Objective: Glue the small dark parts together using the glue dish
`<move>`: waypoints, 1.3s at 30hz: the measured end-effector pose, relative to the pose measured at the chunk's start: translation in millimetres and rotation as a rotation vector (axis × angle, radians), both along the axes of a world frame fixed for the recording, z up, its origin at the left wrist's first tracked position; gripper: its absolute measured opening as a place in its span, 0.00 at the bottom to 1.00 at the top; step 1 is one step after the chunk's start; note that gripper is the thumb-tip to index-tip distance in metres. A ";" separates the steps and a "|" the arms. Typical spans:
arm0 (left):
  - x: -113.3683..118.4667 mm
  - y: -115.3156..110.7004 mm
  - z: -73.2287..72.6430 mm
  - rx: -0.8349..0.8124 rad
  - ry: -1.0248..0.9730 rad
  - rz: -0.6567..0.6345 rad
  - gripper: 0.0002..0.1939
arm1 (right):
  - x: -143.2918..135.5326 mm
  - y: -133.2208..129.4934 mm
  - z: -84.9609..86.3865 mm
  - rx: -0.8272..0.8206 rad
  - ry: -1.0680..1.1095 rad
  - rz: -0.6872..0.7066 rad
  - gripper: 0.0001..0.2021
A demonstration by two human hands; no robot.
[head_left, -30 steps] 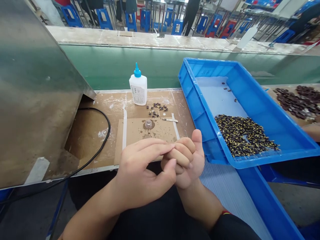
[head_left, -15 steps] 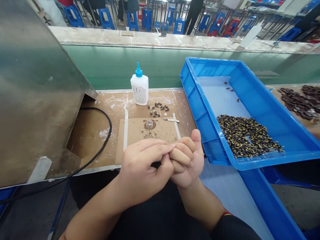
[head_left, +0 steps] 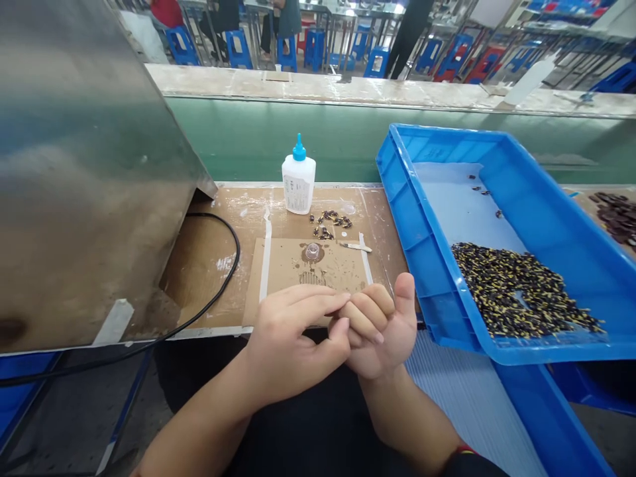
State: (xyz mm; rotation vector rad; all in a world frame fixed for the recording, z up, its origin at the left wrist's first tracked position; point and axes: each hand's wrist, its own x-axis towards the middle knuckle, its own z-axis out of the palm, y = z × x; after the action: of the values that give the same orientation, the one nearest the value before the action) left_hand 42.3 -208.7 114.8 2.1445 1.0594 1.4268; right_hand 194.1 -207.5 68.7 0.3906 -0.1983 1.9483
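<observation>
Left hand: long axis rightward | right hand: curled, thumb up | touching; whether clamping, can't tell

A small, clear round cup sat amid a dark stain on a flat brown cardboard sheet, spotted and taped near both side edges.
</observation>
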 end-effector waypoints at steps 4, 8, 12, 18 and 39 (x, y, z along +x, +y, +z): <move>0.1 -2.0 -3.3 0.023 -0.016 0.040 0.10 | 1.4 1.7 -2.5 -0.013 -0.047 -0.003 0.33; 2.2 -2.7 -5.3 0.025 -0.035 0.050 0.10 | 2.6 4.1 -3.7 -0.013 -0.044 0.002 0.33; 3.1 -2.5 -6.2 0.018 -0.032 0.052 0.11 | 2.3 6.1 -6.4 -0.022 -0.020 0.021 0.33; 3.2 -1.3 -4.1 0.020 -0.029 0.049 0.10 | 3.1 8.0 -8.5 -0.049 -0.009 0.049 0.32; 11.9 -16.0 -6.8 -0.033 -0.063 0.205 0.07 | -0.4 3.4 15.2 0.067 -0.468 -0.385 0.40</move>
State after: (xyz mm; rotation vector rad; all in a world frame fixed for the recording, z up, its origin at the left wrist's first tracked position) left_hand 54.2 -224.7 108.0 2.0022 1.3008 1.5438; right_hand 193.8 -204.1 83.9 -0.0679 -0.5973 1.6255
